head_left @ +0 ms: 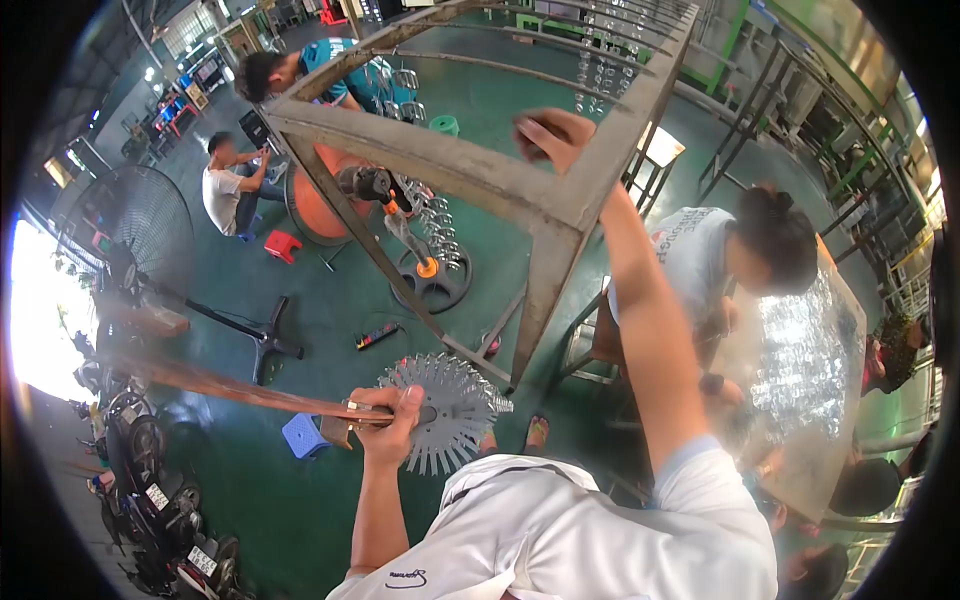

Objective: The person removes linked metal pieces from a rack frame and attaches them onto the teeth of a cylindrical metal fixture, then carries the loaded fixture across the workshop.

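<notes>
Fisheye view, bowed and dark-rimmed at its edges, in which daylight burns out a tall white opening (45, 310) at far left. Strong glare whitens the shiny silvery tabletop (805, 345) at right. Motion blur softens the raised bare right hand (556, 136) and the long reddish-brown flat bar (225, 382) at left.

One head-worn camera looks forward and down.
</notes>
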Available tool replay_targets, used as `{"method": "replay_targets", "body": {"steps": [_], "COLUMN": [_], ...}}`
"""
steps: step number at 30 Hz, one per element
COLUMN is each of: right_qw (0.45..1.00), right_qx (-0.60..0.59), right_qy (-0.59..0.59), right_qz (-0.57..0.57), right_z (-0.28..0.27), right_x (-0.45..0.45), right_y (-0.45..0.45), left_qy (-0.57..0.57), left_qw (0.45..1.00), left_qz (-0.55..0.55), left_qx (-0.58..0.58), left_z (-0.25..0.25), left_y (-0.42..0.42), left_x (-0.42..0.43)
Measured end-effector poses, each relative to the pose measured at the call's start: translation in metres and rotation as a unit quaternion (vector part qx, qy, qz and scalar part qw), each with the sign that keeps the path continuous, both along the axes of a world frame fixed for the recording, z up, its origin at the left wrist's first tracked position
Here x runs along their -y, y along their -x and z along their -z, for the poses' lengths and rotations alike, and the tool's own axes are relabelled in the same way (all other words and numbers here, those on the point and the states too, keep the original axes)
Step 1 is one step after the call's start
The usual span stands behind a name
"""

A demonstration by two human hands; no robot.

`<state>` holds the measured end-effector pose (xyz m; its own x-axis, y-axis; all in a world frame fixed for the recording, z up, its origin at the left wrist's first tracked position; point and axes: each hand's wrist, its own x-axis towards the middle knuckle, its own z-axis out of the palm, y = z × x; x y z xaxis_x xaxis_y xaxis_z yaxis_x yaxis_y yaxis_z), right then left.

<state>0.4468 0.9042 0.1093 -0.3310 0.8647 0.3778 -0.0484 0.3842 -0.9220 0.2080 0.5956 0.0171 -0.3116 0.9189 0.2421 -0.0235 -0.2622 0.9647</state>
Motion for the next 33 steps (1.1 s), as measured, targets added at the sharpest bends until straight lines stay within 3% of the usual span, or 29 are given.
{"method": "replay_targets", "body": {"steps": [5, 8, 11, 17, 29, 33], "right_qw": [0.989, 0.977, 0.974, 0.962, 0.980, 0.989], "right_qx": [-0.100, -0.072, -0.043, 0.014, -0.100, -0.081], "right_qy": [-0.041, -0.030, -0.019, -0.008, 0.011, 0.004], "right_qz": [-0.099, -0.198, -0.221, -0.273, -0.174, -0.125], "right_z": [-0.037, -0.051, -0.059, -0.065, -0.051, -0.029], "right_x": [-0.072, -0.092, -0.104, -0.119, -0.104, -0.079], "right_y": [0.076, 0.093, 0.102, 0.109, 0.093, 0.062], "left_qy": [-0.037, -0.038, 0.005, -0.018, -0.034, -0.053], "left_qw": [0.999, 0.998, 0.996, 0.995, 0.994, 0.992], "left_qz": [-0.009, -0.007, -0.072, -0.064, -0.080, -0.077], "left_qx": [-0.028, -0.052, -0.052, -0.072, -0.063, -0.081], "left_z": [0.005, 0.012, 0.007, 0.016, 0.013, 0.012], "left_y": [0.008, 0.014, 0.009, 0.013, 0.015, 0.019], "left_x": [0.000, 0.004, 0.005, 0.007, 0.003, 0.002]}}
